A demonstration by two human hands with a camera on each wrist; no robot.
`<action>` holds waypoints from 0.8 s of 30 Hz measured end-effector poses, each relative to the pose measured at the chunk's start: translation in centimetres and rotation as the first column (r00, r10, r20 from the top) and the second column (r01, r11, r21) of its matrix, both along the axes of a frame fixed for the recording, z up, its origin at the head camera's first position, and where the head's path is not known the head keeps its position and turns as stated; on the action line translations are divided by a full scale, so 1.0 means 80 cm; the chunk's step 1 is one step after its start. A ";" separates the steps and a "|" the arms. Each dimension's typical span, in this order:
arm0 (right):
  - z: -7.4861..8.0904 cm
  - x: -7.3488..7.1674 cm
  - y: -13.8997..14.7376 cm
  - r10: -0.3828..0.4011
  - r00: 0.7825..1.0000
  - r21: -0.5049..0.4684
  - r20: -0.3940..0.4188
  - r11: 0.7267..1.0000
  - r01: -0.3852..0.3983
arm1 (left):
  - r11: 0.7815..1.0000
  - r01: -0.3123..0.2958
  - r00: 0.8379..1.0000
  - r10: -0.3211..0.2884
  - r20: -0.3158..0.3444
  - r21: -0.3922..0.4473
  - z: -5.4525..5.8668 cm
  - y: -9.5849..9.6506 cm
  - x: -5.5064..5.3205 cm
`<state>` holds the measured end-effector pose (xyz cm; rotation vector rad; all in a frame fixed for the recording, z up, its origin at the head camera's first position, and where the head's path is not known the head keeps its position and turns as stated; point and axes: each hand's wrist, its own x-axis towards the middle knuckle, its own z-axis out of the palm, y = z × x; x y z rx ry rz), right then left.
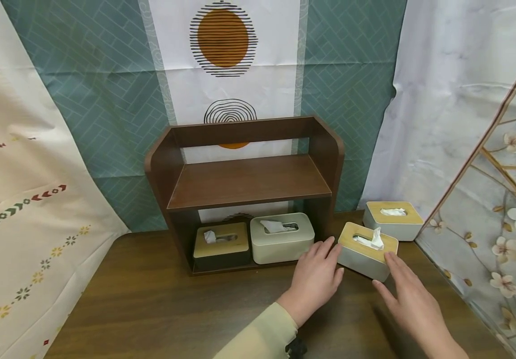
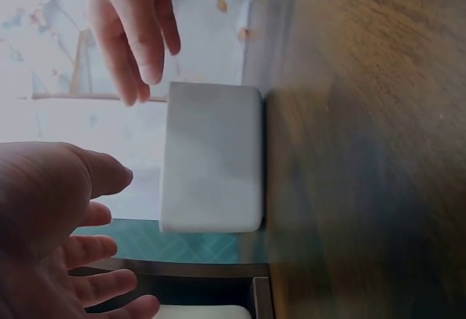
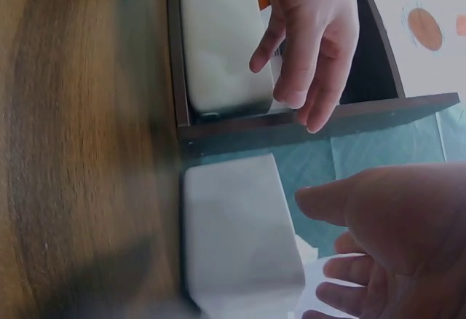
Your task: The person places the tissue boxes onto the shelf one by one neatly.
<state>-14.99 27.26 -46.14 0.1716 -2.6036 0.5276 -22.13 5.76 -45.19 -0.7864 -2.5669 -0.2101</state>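
Note:
A grey tissue box with a wood-look lid (image 1: pixel 347 235) and a tissue poking out stands at an angle on the table, right of the shelf. My left hand (image 1: pixel 315 276) is at its left side with fingers spread, in front of the shelf's right end. On the other side my right hand (image 1: pixel 412 299) has its fingertips close to the box's right corner, thumb apart. Both wrist views show the plain grey side of this box (image 2: pixel 212 159) (image 3: pixel 237 224) between the two hands, with no fingers curled round it.
On the lower level of the brown shelf (image 1: pixel 249 179) sit a dark tissue box with a wood-look lid (image 1: pixel 222 257) and a cream tissue box (image 1: pixel 282 247). Another grey, wood-lidded tissue box (image 1: pixel 392 229) stands behind, against the curtain (image 1: pixel 442 124). The wooden table (image 1: pixel 172 309) runs below.

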 end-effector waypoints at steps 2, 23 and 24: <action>-0.001 -0.002 0.002 -0.006 1.000 0.005 0.008 1.000 0.006 | 1.000 -0.003 1.000 0.003 0.002 0.000 -0.002 0.005 -0.003; -0.006 -0.015 0.009 -0.011 0.997 0.029 0.083 1.000 0.009 | 0.998 -0.056 0.997 0.055 -0.045 -0.010 -0.016 0.040 -0.012; -0.007 -0.015 0.009 -0.011 0.996 0.034 0.083 0.999 0.008 | 0.998 -0.056 0.998 0.055 -0.037 -0.013 -0.017 0.041 -0.013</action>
